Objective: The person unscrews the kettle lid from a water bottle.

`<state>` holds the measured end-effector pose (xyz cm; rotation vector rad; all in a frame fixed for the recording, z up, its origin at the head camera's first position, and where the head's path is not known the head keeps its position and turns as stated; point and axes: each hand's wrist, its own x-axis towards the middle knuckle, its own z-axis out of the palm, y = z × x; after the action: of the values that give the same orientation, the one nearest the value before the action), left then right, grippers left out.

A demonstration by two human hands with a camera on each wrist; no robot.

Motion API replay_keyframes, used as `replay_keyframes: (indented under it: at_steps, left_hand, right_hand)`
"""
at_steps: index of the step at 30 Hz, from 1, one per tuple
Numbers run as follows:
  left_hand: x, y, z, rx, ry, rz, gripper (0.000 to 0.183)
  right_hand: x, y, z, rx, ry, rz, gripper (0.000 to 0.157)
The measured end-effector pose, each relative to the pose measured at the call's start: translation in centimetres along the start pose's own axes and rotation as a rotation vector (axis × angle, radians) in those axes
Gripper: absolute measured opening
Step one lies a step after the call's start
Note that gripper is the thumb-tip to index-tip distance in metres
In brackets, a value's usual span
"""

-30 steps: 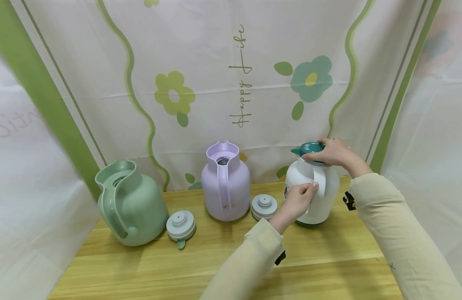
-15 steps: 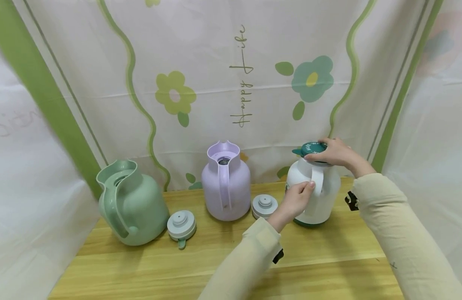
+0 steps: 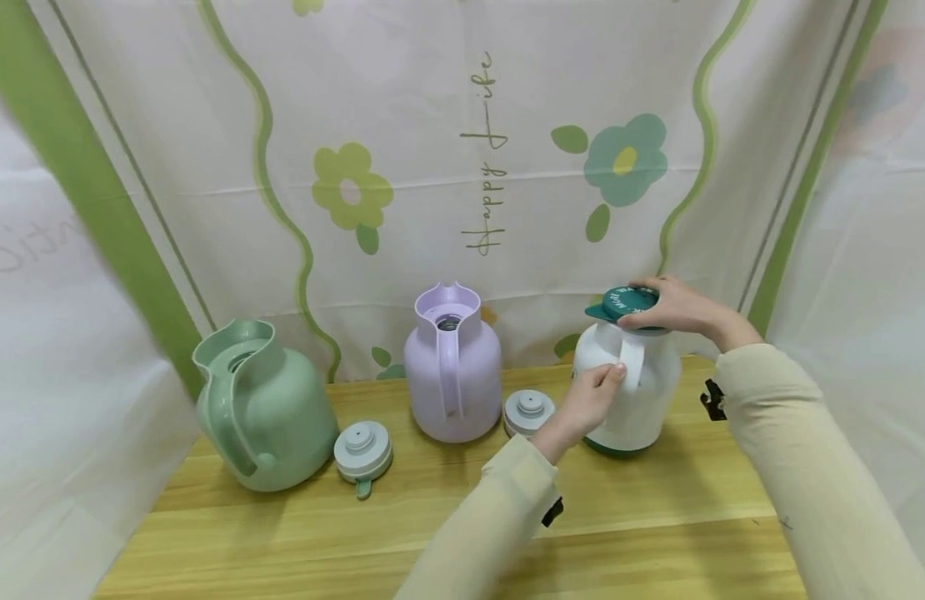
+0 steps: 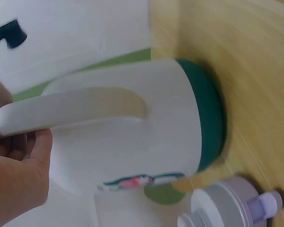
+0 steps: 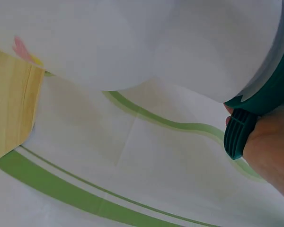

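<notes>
At the right stands a white thermos jug (image 3: 642, 400) with a dark green base, upright on the table. My left hand (image 3: 592, 402) pinches its white handle (image 3: 633, 360), thumb on the near side; the left wrist view shows the fingers under the handle (image 4: 71, 109). On the jug's mouth sits a dark green lid (image 3: 626, 302) with a pointed tab to the left. My right hand (image 3: 676, 305) grips that lid from the right, thumb in front and fingers behind. A ribbed green tab (image 5: 240, 134) of the lid shows beside the right hand (image 5: 274, 151) in the right wrist view.
A lilac jug (image 3: 473, 375) and a green jug (image 3: 293, 408) stand uncovered to the left on the wooden table (image 3: 342, 550). One grey lid (image 3: 363, 451) lies by the green jug, another grey lid (image 3: 528, 410) between lilac and white jugs. A printed curtain (image 3: 425, 100) hangs behind.
The green lid has turned slightly in my right hand, its pointed tab swinging a little toward me. The white jug's handle and my left hand have shifted slightly left.
</notes>
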<state>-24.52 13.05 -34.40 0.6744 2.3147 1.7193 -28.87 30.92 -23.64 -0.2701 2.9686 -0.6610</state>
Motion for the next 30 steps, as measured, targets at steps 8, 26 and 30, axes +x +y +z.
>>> replay_keyframes:
  at_steps: [8,26,30]
  left_hand:
    - [0.0,-0.4,-0.9,-0.131,-0.010,-0.102,0.044]
    - [-0.2,-0.2,-0.3,-0.245,-0.008,-0.169,0.048]
    - [-0.1,-0.2,-0.2,-0.224,-0.013,-0.170,0.048]
  right_hand:
    - [-0.4,-0.4,0.0,-0.061,0.004,-0.004,0.089]
    - [-1.9,-3.9,0.4,-0.203,0.109,0.210,0.094]
    - [-1.9,-2.8,-0.4,-0.073,0.028,0.126,0.087]
